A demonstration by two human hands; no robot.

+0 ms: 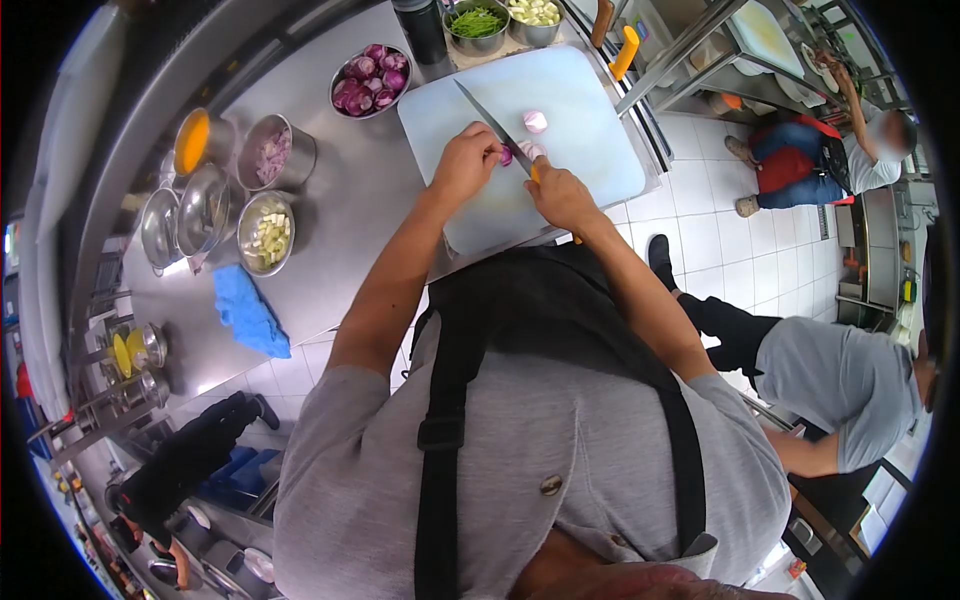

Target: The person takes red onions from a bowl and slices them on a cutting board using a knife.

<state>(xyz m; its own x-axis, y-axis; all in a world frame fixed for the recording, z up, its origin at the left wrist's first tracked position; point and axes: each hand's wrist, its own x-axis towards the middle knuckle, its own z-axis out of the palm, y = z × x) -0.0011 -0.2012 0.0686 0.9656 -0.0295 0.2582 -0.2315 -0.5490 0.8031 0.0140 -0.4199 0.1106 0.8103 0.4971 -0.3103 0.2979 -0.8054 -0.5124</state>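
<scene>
A white cutting board (pixel 590 150) lies on the steel counter. Over its middle, my right hand (pixel 562 195) is closed round the yellow handle of a knife (pixel 485 112), whose long blade points away to the upper left. Just left of the blade, my left hand (pixel 466 162) has its fingers pressed together at a small purple onion piece (pixel 505 156). Pale onion pieces (pixel 530 149) lie right of the blade, partly hidden by the knife and my right hand. A peeled onion piece (pixel 535 122) sits by itself farther up the board.
Beyond the board's left corner stands a bowl of purple onions (pixel 370 80). Steel containers hold chopped onion (pixel 272 153), pale chunks (pixel 266 235) and green pieces (pixel 476 22). A blue cloth (pixel 248 312) lies at left. Other people are at right and lower left.
</scene>
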